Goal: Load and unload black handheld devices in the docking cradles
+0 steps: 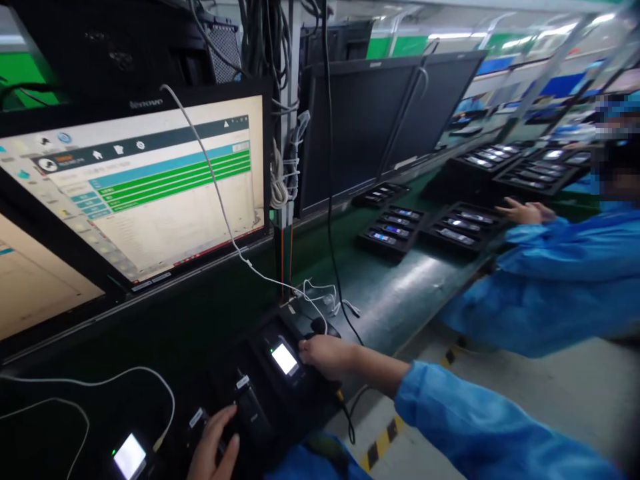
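"Lenovo" (146,103) is showing on the bezel of the lit monitor (145,193) — its on-screen text is too blurred to read. The right hand (325,355) is resting, fingers curled, on a small lit-screen device (284,359) in a dark fixture near the bench's front edge. The left hand (214,445) is lying loosely open against another dark device (250,413). Beyond, the green conveyor (400,293) is lying bare — a co-worker's hand (523,212) is touching trays (463,227).

Two lit handsets (284,359) at lower centre and lower left; two lit monitors (150,180) left; two dark monitors (360,127) centre.
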A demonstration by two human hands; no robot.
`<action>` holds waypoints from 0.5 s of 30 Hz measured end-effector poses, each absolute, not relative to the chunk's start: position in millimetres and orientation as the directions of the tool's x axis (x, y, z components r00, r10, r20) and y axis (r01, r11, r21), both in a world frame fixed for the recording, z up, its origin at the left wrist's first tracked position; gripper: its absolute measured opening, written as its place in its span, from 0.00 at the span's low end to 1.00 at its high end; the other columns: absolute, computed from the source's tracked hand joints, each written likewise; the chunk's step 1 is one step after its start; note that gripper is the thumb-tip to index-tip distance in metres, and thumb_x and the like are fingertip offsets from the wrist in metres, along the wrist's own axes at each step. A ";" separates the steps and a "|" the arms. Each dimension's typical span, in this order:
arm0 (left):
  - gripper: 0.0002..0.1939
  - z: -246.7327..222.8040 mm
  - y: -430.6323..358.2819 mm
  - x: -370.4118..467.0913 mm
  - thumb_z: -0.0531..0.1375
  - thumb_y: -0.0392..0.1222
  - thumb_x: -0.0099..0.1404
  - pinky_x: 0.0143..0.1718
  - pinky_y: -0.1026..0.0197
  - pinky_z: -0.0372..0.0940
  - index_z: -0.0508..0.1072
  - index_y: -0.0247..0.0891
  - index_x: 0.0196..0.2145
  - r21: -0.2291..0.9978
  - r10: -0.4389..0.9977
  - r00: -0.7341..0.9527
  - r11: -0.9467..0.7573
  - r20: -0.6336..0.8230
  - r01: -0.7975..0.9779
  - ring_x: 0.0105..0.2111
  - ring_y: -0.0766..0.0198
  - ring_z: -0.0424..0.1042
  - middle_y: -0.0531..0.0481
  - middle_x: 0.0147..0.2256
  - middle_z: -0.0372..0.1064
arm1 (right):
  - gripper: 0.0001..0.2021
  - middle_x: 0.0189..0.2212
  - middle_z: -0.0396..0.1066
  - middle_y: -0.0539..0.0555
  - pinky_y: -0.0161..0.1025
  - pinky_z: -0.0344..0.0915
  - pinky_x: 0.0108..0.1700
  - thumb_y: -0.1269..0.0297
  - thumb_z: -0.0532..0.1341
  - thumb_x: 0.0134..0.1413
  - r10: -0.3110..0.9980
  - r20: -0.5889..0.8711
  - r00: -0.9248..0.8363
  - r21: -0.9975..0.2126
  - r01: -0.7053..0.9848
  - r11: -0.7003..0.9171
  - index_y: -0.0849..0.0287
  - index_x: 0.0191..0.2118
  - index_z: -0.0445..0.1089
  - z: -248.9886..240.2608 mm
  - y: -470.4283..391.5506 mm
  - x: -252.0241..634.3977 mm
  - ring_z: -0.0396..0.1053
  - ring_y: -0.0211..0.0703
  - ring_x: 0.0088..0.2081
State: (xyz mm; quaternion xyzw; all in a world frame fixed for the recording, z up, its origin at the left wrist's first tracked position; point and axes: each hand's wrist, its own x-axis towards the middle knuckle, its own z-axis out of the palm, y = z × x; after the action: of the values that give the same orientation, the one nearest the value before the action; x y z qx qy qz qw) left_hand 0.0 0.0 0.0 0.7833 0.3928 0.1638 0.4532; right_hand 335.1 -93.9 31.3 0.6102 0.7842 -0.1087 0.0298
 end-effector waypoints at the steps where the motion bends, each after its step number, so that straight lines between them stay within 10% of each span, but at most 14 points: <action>1: 0.26 5.6 0.9 12.9 0.50 0.54 0.63 0.61 0.49 0.57 0.67 0.40 0.54 0.767 0.721 0.681 -0.364 -0.127 0.529 0.59 0.54 0.60 0.43 0.58 0.64 | 0.09 0.35 0.74 0.57 0.38 0.56 0.28 0.74 0.60 0.43 0.944 -0.189 -0.270 -0.134 0.960 0.247 0.61 0.34 0.73 33.2 -92.6 336.6 0.70 0.45 0.30; 7: 0.42 31.2 22.0 51.9 0.59 0.51 0.51 0.57 0.37 0.51 0.56 0.32 0.61 0.198 0.769 0.595 -0.562 -0.234 0.803 0.61 0.42 0.50 0.37 0.62 0.53 | 0.08 0.32 0.77 0.55 0.39 0.57 0.29 0.67 0.60 0.50 0.940 -0.209 -0.269 -0.141 0.960 0.244 0.56 0.37 0.75 45.7 -90.3 350.2 0.72 0.47 0.32; 10: 0.42 36.1 27.5 57.3 0.61 0.53 0.47 0.56 0.38 0.50 0.61 0.37 0.59 0.120 0.767 0.562 -0.555 -0.308 0.823 0.62 0.41 0.49 0.38 0.63 0.50 | 0.13 0.34 0.77 0.55 0.39 0.61 0.35 0.56 0.60 0.54 0.969 -0.232 -0.081 -0.157 0.987 0.045 0.53 0.44 0.73 46.3 -93.1 370.6 0.73 0.49 0.38; 15: 0.39 33.2 29.2 58.1 0.65 0.49 0.40 0.57 0.35 0.48 0.66 0.40 0.53 0.133 0.781 0.541 -0.528 -0.312 0.839 0.63 0.39 0.46 0.40 0.63 0.51 | 0.10 0.34 0.76 0.64 0.44 0.67 0.38 0.69 0.56 0.60 0.874 -0.277 0.400 -0.054 0.901 -0.430 0.67 0.38 0.73 10.7 -94.3 401.0 0.73 0.50 0.38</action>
State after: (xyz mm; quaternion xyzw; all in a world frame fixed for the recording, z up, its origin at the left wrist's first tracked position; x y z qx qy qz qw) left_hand 58.1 29.2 33.2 0.8673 0.4670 -0.1074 0.1347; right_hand 401.0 -94.3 10.7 0.8350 0.5314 -0.1327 0.0523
